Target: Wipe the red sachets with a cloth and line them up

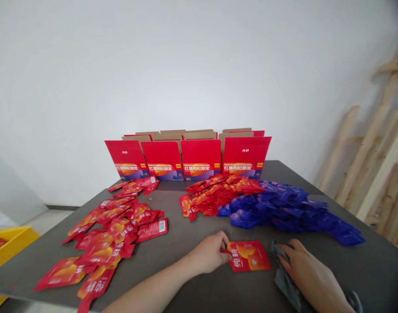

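My left hand (212,252) is closed on the narrow spout end of a red pouch (251,256), which lies flat on the dark table with its printed front up. Just right of that pouch, my right hand (308,267) grips a crumpled grey cloth (280,271) against the tabletop. The cloth and the pouch are a small gap apart. Beyond my hands sits a heap of red pouches (215,193), and a pile of blue pouches (280,208) adjoins it on the right. More red pouches (104,243) are spread loosely over the left side.
Several open red cartons (200,158) stand in rows along the back of the dark table (172,278), with flaps raised. A yellow crate (14,248) is at the lower left, beside the table. Wooden frames (378,148) lean against the wall at right.
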Demonstrator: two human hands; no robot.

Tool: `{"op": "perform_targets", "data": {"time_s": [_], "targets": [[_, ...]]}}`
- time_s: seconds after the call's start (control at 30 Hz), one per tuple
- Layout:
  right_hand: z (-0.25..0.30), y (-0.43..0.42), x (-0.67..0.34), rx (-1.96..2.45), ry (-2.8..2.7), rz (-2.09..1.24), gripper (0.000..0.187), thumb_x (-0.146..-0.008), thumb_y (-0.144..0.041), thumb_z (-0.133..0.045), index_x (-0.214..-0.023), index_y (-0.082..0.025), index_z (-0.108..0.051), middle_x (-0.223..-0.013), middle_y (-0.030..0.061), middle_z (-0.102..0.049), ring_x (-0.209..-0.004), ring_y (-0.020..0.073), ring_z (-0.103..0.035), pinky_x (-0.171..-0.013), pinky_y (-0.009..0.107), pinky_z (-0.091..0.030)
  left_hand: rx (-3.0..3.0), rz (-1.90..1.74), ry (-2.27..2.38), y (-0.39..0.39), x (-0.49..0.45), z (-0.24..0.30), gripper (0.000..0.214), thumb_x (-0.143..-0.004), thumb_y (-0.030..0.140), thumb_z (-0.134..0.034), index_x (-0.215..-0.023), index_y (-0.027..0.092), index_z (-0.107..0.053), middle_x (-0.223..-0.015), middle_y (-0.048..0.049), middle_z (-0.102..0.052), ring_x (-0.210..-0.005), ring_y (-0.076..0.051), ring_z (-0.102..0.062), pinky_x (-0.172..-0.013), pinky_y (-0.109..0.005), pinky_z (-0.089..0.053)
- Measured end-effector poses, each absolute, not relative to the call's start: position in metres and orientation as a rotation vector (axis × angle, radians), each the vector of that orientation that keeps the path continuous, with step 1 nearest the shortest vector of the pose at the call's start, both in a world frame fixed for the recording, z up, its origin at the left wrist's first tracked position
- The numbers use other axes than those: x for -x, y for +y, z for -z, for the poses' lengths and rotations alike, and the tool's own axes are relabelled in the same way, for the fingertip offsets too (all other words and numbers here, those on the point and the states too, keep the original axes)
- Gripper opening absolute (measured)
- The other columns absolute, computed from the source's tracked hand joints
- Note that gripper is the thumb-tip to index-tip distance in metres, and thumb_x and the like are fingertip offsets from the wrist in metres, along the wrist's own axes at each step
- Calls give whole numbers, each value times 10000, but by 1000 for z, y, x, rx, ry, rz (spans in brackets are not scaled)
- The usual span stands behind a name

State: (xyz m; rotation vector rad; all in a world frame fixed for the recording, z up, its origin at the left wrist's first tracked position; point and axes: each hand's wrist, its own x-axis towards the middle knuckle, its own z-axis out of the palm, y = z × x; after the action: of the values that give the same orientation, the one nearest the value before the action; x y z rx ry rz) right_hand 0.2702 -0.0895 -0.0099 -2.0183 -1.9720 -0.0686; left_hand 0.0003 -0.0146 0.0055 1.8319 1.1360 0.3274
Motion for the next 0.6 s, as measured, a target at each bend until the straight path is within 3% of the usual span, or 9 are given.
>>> {"op": "perform_targets", "data": {"time_s": [0.17, 0.33, 0.6], "targets": [[-16, -89, -214, 1890, -2055, 13, 304, -911, -323, -406, -1121, -307, -625, -1038, 33, -585, -843, 141, -634, -677, 246, -477, -1528, -247, 1017, -11, -1, -5, 452, -638, 44, -470, -1068, 184, -483, -753, 57, -578, -398, -29, -427, -389, -134, -312], [-14, -85, -156, 1790, -2258, -35, 337, -847, -202, -500, -1126, -346, -623, -1017, 11, -583, -816, 140, -639, -627, 226, -479, -1632, -237, 1005, -13, 1, 1, 345, -648, 43, -437, -957, 163, -534, -572, 68, -510, -393, -49, -430, -382, -127, -334], [12, -82, -237, 1914, -1990, 91, 295, -859, -300, -471, -1074, -314, -673, -948, 13, -606, -775, 117, -644, -662, 205, -492, -1486, -289, 993, -13, -2, 5, 440, -633, 22, -448, -1039, 171, -527, -735, 39, -591, -405, -38, -474, -350, -121, -371]]}}
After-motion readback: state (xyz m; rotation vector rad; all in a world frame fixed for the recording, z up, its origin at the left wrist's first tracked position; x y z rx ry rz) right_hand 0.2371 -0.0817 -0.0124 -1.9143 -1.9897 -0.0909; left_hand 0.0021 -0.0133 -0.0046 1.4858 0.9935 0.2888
